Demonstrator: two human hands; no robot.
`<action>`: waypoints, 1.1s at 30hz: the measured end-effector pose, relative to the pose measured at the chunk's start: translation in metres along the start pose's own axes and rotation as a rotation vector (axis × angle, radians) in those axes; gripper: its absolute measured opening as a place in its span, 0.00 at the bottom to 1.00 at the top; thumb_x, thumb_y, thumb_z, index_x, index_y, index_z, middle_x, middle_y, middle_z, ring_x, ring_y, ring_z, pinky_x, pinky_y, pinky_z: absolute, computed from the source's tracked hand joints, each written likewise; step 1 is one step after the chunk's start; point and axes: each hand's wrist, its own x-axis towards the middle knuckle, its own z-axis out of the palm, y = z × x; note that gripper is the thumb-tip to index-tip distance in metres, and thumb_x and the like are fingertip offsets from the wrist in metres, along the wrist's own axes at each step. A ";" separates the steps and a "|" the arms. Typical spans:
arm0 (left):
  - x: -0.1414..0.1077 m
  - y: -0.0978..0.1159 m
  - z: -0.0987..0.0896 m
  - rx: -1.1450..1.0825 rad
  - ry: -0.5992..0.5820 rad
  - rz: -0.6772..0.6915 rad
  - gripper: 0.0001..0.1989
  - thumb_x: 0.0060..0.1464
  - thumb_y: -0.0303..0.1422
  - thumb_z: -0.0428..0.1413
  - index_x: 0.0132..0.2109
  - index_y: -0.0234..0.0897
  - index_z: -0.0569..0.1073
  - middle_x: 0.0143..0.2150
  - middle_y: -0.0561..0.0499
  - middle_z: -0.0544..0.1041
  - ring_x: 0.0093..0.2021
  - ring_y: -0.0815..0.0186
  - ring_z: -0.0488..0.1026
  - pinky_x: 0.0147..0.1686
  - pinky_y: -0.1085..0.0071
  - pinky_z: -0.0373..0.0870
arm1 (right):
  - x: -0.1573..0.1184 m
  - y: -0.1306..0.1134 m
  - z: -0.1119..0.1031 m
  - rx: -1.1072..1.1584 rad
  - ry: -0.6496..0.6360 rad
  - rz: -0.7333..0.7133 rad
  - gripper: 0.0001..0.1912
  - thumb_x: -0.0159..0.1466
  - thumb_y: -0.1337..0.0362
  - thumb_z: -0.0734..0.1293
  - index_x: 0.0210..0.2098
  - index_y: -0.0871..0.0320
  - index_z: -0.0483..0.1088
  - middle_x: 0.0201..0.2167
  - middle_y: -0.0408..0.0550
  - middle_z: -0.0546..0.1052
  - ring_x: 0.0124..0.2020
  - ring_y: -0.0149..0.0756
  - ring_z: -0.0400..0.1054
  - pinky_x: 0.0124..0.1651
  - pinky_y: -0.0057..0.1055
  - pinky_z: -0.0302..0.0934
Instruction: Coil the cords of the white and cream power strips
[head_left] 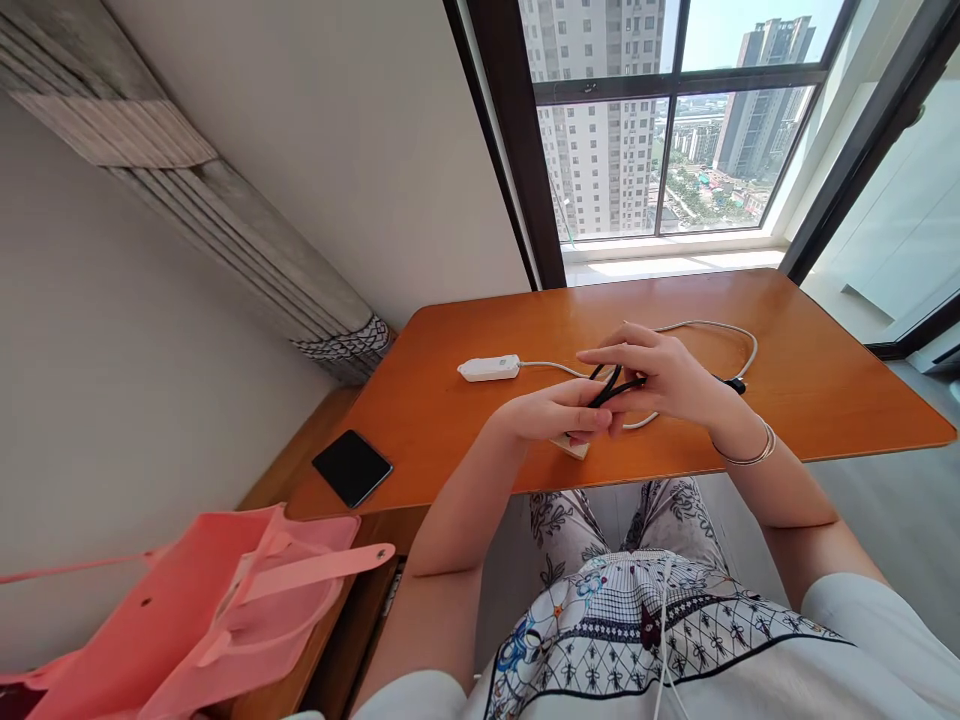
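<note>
Both hands meet over the near middle of the bench [825,390], working a black cable [613,385]. The left hand [559,412] is closed, pinching the cable's near part between thumb and fingers; the right hand [664,378] is half curled, its fingers over the cable's black loops just beyond the left. As a judgement, the black cable looks partly gathered into loops, while its tail end [736,384] lies loose on the bench to the right.

A white cable [720,328] curves unbundled around the far side of the hands to a white adapter [489,368] on the left. A dark phone [352,467] lies at the near left corner, a pink bag [225,610] below it. No brand, label or writing can be read on anything.
</note>
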 end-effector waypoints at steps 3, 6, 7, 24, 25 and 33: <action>-0.003 0.003 -0.005 -0.033 -0.108 -0.069 0.28 0.47 0.58 0.63 0.27 0.37 0.69 0.17 0.55 0.62 0.16 0.73 0.56 0.14 0.74 0.51 | 0.000 0.008 0.000 0.228 -0.118 0.030 0.22 0.63 0.50 0.73 0.51 0.57 0.78 0.40 0.49 0.77 0.34 0.29 0.67 0.34 0.27 0.64; -0.007 -0.005 -0.009 -0.176 -0.086 -0.044 0.29 0.46 0.59 0.63 0.22 0.37 0.66 0.13 0.56 0.57 0.12 0.74 0.50 0.11 0.73 0.48 | -0.006 0.016 0.000 0.323 -0.072 0.143 0.24 0.64 0.52 0.73 0.55 0.56 0.75 0.44 0.49 0.78 0.25 0.23 0.60 0.27 0.24 0.59; -0.008 -0.009 -0.010 -0.240 -0.079 -0.027 0.29 0.45 0.59 0.62 0.20 0.38 0.66 0.11 0.57 0.54 0.10 0.75 0.47 0.10 0.73 0.46 | -0.008 0.018 -0.001 0.329 -0.048 0.171 0.24 0.64 0.54 0.73 0.57 0.56 0.74 0.45 0.49 0.78 0.24 0.22 0.58 0.27 0.25 0.59; -0.008 -0.011 -0.005 -0.463 0.636 0.456 0.22 0.64 0.48 0.46 0.26 0.41 0.54 0.12 0.61 0.49 0.10 0.74 0.43 0.11 0.75 0.57 | -0.051 0.046 0.070 0.066 0.035 0.389 0.24 0.72 0.59 0.56 0.64 0.60 0.65 0.41 0.54 0.76 0.45 0.42 0.70 0.54 0.46 0.65; -0.008 -0.008 -0.006 -0.427 0.688 0.516 0.21 0.64 0.47 0.47 0.26 0.41 0.55 0.13 0.61 0.53 0.11 0.74 0.47 0.14 0.74 0.62 | -0.054 0.045 0.073 0.014 -0.038 0.381 0.25 0.72 0.61 0.57 0.66 0.62 0.62 0.42 0.55 0.76 0.47 0.43 0.69 0.57 0.49 0.63; 0.001 -0.008 -0.027 0.033 0.898 0.767 0.15 0.57 0.47 0.54 0.32 0.41 0.69 0.61 0.47 0.74 0.68 0.49 0.65 0.62 0.45 0.66 | -0.055 0.011 0.063 -0.435 -0.399 0.544 0.30 0.74 0.65 0.52 0.74 0.59 0.49 0.50 0.58 0.76 0.40 0.41 0.74 0.36 0.32 0.63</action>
